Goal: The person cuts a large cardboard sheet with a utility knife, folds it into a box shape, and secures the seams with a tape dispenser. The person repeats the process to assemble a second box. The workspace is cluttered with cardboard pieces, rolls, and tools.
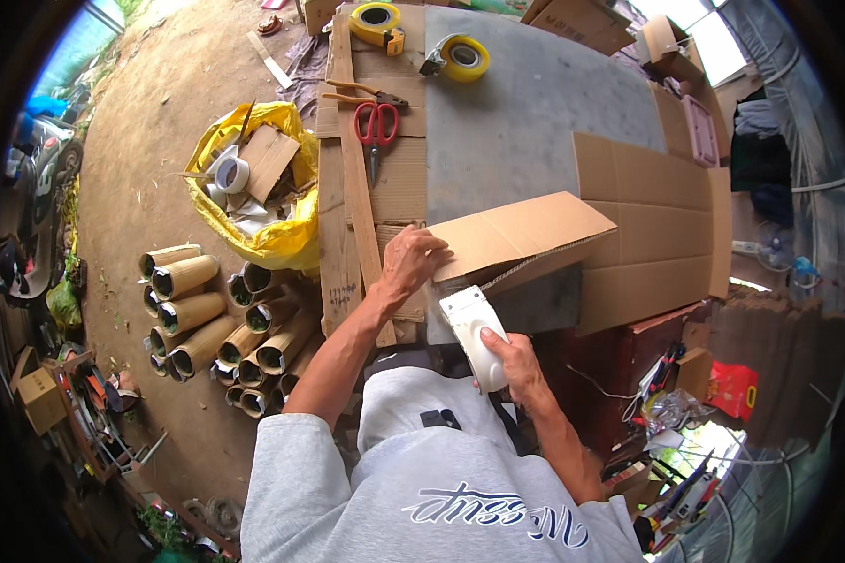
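A folded piece of brown cardboard [526,230], shaped like a long flat box, lies slantwise over the grey tabletop. At its left end my left hand [415,258] grips the corner, thumb and fingers closed on the edge. My right hand [512,361] is wrapped round a smooth white hand-held tool [474,328], thumb on top. The tool's flat far end, marked with two small dark spots, is right at the near left corner of the cardboard. Whether it touches cannot be made out. What kind of tool it is does not show clearly.
Along the table's left side lie red-handled scissors [376,131], pliers [366,94] and a wooden strip [357,169]. Two yellow tape rolls [465,58] sit at the back. Flat cardboard [648,235] covers the right. A yellow sack [253,249] and several cardboard tubes [192,310] stand left.
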Available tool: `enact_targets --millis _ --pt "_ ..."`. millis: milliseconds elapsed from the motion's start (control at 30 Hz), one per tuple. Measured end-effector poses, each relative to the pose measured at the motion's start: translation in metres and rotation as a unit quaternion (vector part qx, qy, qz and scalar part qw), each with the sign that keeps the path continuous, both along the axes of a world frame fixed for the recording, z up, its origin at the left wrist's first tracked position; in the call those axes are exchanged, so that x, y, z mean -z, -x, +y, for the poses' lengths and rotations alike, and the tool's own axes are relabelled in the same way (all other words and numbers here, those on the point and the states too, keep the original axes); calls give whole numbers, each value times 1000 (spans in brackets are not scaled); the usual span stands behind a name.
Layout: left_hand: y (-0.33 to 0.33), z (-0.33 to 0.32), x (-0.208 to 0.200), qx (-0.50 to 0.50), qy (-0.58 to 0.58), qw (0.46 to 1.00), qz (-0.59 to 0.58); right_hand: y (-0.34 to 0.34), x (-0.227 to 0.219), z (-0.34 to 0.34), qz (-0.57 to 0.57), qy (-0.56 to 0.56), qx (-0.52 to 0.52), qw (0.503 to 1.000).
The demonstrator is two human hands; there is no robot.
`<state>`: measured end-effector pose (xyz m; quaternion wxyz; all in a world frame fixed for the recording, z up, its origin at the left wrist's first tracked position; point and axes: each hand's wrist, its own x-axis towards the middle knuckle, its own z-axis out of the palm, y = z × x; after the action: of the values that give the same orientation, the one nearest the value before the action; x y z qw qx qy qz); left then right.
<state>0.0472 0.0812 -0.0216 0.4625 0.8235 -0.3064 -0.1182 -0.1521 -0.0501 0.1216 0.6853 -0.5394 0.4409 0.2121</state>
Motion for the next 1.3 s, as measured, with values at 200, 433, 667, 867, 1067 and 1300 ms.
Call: enact_targets --millis 200,433,667,867,1067,1300 --pt "0 -4 10 -6 4 1000 16 -4 3 0 -1 22 -16 1000" --pt "-24 -11 0 28 67 990 123 -4 -4 4 -12 16 17 1000" --pt "-27 -14 -1 56 20 992 109 -3 -4 2 -19 5 35 999" --pt "-22 -13 8 52 34 994 91 0 0 4 -12 -4 41 999" --pt "-27 -13 -12 41 41 996 62 -9 -23 2 -32 11 39 999" --pt "-18 -20 5 105 -8 993 62 -3 2 -4 -4 4 31 999"
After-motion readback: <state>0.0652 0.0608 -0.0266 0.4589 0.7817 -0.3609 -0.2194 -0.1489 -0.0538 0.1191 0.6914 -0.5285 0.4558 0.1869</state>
